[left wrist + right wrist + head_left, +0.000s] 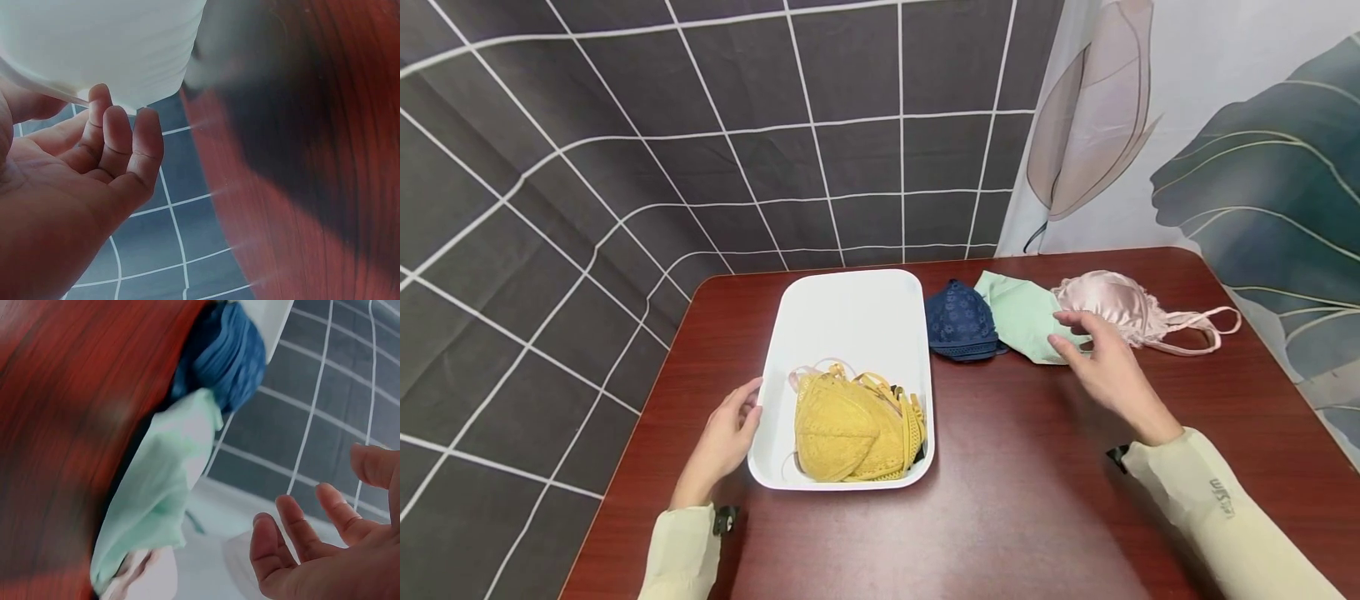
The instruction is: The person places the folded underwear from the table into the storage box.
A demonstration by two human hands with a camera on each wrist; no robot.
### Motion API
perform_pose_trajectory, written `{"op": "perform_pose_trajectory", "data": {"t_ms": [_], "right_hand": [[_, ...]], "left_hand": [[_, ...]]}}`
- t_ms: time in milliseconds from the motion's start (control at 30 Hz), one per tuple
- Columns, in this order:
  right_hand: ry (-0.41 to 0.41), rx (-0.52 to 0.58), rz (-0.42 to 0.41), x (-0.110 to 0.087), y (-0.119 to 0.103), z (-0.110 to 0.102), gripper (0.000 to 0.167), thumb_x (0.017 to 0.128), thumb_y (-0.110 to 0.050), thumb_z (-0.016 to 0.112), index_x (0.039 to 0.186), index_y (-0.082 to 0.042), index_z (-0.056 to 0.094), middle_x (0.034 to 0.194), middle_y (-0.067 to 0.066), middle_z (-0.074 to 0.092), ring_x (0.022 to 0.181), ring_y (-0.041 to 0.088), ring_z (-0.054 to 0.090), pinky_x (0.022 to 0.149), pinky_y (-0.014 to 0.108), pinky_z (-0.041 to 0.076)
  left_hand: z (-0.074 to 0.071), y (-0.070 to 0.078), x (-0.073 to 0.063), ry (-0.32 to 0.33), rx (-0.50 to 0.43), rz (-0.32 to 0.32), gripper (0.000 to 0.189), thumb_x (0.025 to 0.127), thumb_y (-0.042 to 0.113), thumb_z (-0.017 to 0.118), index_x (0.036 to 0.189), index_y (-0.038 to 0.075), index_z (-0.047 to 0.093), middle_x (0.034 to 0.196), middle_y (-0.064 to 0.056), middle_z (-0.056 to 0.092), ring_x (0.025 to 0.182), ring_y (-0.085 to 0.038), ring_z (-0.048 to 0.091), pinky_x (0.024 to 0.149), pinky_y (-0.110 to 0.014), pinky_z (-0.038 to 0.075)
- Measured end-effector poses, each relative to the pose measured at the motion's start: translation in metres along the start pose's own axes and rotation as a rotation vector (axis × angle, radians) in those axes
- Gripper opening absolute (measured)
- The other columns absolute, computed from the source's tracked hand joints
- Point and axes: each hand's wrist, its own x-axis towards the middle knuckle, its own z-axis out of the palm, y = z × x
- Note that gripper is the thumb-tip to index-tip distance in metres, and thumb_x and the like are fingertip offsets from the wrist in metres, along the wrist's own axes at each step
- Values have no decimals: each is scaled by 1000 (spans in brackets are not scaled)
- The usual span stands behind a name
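Observation:
My left hand (721,437) rests at the left side of a white plastic bin (842,312), fingertips right at its rim. In the left wrist view its fingers (147,140) are loosely bent against the bin's outer wall. Yellow lace bras (838,429) lie in the near half of the bin, with thin pink straps behind them. My right hand (1112,371), holding nothing, hovers with fingers spread over the near right part of a mint green garment (1018,312). A navy lace bra (958,321) lies left of that garment, and a pink satin bra (1105,302) right of it.
The bin and garments stand on a reddish-brown wooden table (1000,500). Behind it hangs a dark grey cloth with a white grid (850,158), and a leaf-printed curtain (1225,167) hangs at the right. The navy bra lies close against the bin's right side.

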Motion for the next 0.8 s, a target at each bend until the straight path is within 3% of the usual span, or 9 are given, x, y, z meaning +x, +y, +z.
{"op": "perform_pose_trajectory", "data": {"t_ms": [267,467,567,800], "right_hand": [[63,-55,96,9,32,-22,35,95,-15,57,123,5,52,117,28,52,109,42,47,86,50,32],[128,-91,157,18,57,-34,36,95,-17,55,124,5,52,117,28,54,106,41,50,78,31,35],[151,-98,191,23,69,-41,38,95,-17,55,125,6,50,118,29,52,106,43,49,78,28,35],[114,-96,269,34,96,-54,46,95,-19,52,132,8,42,125,34,44,111,48,43,87,47,36]], "left_hand": [[0,-1,0,-2,2,3,45,89,-4,56,133,-4,47,96,-14,54,84,-24,52,74,-40,49],[0,-1,0,-3,-3,1,45,89,-4,56,133,-3,47,96,-13,54,84,-24,52,73,-39,49],[0,-1,0,-4,-2,1,45,89,-4,57,134,-3,47,96,-13,54,84,-24,52,74,-39,49],[0,0,1,-5,6,2,46,89,-3,57,134,-4,47,96,-13,54,83,-24,52,73,-39,49]]}}
